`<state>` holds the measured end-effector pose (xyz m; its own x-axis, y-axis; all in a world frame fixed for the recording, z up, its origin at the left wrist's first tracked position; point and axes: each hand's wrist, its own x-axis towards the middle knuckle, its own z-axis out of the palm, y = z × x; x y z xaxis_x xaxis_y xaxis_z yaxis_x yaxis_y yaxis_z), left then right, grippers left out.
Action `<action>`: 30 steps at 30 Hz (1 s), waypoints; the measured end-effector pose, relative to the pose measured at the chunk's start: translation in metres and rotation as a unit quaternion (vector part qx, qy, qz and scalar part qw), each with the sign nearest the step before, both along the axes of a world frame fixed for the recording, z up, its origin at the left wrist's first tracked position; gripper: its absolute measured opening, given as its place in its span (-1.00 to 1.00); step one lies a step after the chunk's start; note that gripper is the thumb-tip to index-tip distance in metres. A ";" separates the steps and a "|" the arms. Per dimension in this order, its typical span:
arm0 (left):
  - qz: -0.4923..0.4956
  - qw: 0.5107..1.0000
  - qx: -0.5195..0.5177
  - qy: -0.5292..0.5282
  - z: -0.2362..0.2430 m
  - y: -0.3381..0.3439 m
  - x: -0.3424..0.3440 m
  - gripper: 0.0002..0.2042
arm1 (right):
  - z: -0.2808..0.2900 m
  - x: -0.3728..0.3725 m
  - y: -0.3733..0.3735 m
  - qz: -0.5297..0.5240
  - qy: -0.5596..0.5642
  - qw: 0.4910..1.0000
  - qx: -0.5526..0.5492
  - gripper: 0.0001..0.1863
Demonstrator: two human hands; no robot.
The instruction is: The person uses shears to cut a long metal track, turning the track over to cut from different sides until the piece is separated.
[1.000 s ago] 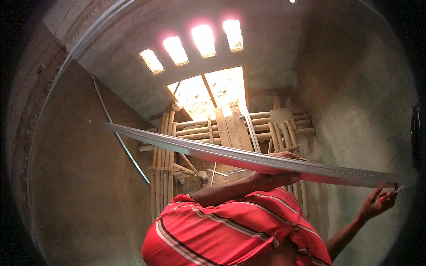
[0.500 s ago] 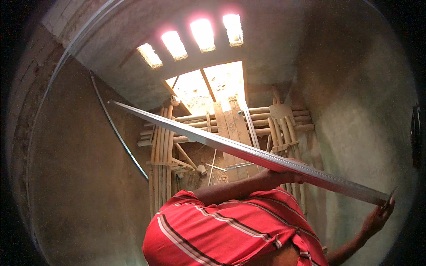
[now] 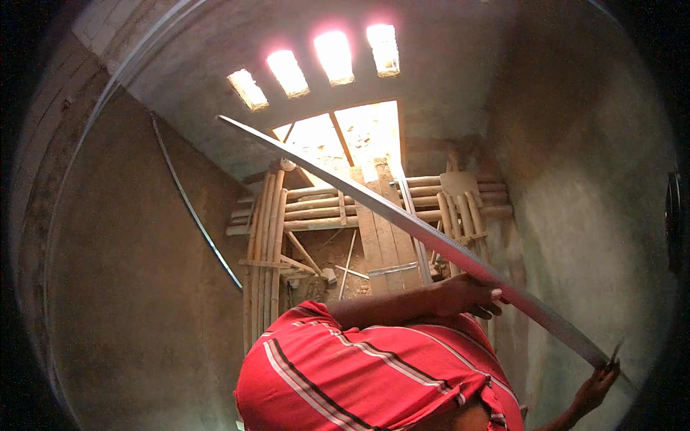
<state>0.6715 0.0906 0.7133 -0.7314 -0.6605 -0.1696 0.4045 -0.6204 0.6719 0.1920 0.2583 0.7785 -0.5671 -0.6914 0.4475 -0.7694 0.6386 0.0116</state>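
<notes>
A long grey metal channel (image 3: 392, 210) slants across the view, its far end up at the left and its near end low at the right. My left hand (image 3: 471, 296) reaches across my body and grips it below the middle, with the fingers curled at its edge. Close to the near end, my right hand (image 3: 595, 384) is closed on a slim, dark pointed tool (image 3: 616, 352) whose kind I cannot make out. The tool's tip stands up beside the channel. A red striped garment (image 3: 345, 373) covers my upper body.
Bamboo poles (image 3: 269, 230) form scaffolding on the left, with more poles (image 3: 316, 208) across the back. Wooden planks (image 3: 384, 241) lead toward a bright window opening (image 3: 366, 133). A metal strip (image 3: 194, 201) runs along the left wall. The right wall (image 3: 568, 215) is plastered.
The channel has tilted more steeply, its far end shifting up and right, its near end dropping. My right hand has moved down and left with it. More of my left hand's fingers show.
</notes>
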 end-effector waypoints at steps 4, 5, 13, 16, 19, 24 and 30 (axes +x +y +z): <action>-0.025 0.998 0.053 0.031 -0.001 -0.005 -0.009 -0.57 | -0.006 -0.012 0.019 0.068 -0.025 0.997 -0.020 -0.47; -0.035 0.996 0.074 0.035 -0.005 -0.008 -0.014 -0.57 | -0.010 -0.012 0.022 0.053 -0.031 0.998 -0.021 -0.46; -0.077 0.991 0.109 0.015 -0.022 -0.013 -0.034 -0.55 | -0.014 -0.009 0.052 0.011 -0.051 0.997 -0.062 -0.57; -0.085 0.988 0.126 0.017 -0.023 -0.014 -0.037 -0.56 | 0.025 0.052 0.044 0.030 -0.091 0.986 -0.136 -0.74; -0.078 0.988 0.134 0.008 -0.014 -0.013 -0.036 -0.56 | 0.018 0.048 0.050 0.041 -0.128 0.978 -0.158 -0.74; -0.085 0.986 0.144 -0.001 -0.018 -0.016 -0.042 -0.58 | 0.024 0.067 0.053 -0.045 -0.060 0.996 -0.047 -0.73; -0.106 0.986 0.125 -0.020 -0.017 -0.016 -0.046 -0.57 | -0.021 0.001 0.092 0.005 -0.085 0.992 -0.090 -0.65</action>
<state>0.6252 0.0741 0.6963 -0.8377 -0.4273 -0.3400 0.2240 -0.8367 0.4998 0.1927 0.3505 0.7573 -0.6387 -0.6149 0.4626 -0.7568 0.6108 -0.2329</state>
